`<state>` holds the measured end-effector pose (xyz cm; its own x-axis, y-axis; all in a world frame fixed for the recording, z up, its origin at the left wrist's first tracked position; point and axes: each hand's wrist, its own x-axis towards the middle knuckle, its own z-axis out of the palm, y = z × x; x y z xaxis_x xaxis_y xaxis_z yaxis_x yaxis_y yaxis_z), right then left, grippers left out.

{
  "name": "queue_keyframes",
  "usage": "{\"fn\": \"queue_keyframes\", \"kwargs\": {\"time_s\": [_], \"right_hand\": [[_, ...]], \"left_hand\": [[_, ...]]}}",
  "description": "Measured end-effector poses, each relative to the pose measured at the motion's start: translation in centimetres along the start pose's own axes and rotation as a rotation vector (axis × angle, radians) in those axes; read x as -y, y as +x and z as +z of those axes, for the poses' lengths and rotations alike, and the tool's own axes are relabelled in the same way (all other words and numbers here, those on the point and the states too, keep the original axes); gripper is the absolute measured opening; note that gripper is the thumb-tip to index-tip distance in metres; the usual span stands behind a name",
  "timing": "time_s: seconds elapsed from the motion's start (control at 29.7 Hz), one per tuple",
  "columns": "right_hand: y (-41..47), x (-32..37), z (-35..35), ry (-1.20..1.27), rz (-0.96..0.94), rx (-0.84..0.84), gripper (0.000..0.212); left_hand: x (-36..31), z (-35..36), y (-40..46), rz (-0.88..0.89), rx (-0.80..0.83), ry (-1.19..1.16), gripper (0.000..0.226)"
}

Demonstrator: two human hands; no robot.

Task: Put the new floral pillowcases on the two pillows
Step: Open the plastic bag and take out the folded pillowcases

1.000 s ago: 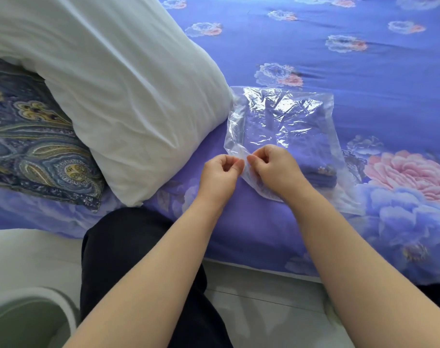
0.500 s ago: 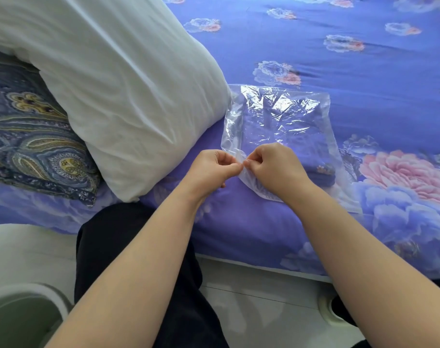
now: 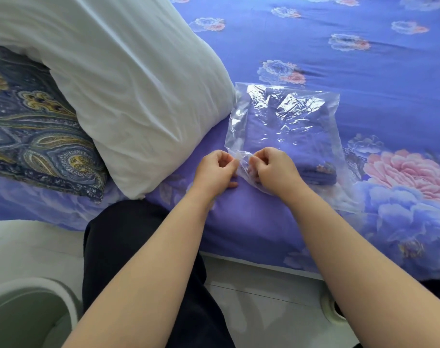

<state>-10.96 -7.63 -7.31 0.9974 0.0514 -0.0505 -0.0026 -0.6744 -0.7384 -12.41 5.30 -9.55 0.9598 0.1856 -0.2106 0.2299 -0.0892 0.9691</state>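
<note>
The left hand (image 3: 217, 169) and right hand (image 3: 273, 169), fingers curled, pinch opposite lips of the plastic bag (image 3: 284, 129) to part its mouth. The folded pillowcases (image 3: 289, 146) remain inside, apparently untouched, beside the bare pillow (image 3: 128, 91).

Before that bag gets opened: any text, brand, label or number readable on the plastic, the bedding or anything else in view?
None readable.
Clear plastic bag: only glare and creases, no print or sticker visible.
Folded pillowcases inside it: floral print only, no tag showing.
White pillow, paisley pillow, bedsheet: pattern or plain cloth, no lettering.
</note>
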Motion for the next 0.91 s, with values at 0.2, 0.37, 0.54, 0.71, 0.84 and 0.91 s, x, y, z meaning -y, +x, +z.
{"fn": "queue_keyframes", "kwargs": {"time_s": [0.2, 0.37, 0.54, 0.71, 0.84, 0.91], "right_hand": [[-0.9, 0.4, 0.1, -0.009, -0.109, 0.158, 0.019], [-1.2, 0.2, -1.1, -0.04, -0.175, -0.232, 0.006], [-2.0, -0.1, -0.2, -0.22, -0.182, -0.326, 0.022], [-3.1, -1.1, 1.9, -0.426, -0.202, -0.299, 0.03], [-3.4, -2.4, 1.8, -0.51, -0.196, -0.43, 0.02], [-3.3, -2.8, 0.4, -0.366, -0.228, -0.56, 0.017]], "left_hand": [[-0.2, -1.3, 0.0, -0.143, 0.285, -0.369, 0.018], [-0.3, -1.1, 0.0, -0.076, 0.182, -0.241, 0.018], [-0.2, -0.3, -0.6, 0.016, 0.158, -0.098, 0.01], [0.4, 0.7, -1.0, 0.045, -0.003, 0.019, 0.026], [0.7, 0.7, -1.1, 0.157, -0.025, 0.267, 0.022], [0.7, 0.4, -1.2, 0.178, 0.018, 0.342, 0.027]]}}
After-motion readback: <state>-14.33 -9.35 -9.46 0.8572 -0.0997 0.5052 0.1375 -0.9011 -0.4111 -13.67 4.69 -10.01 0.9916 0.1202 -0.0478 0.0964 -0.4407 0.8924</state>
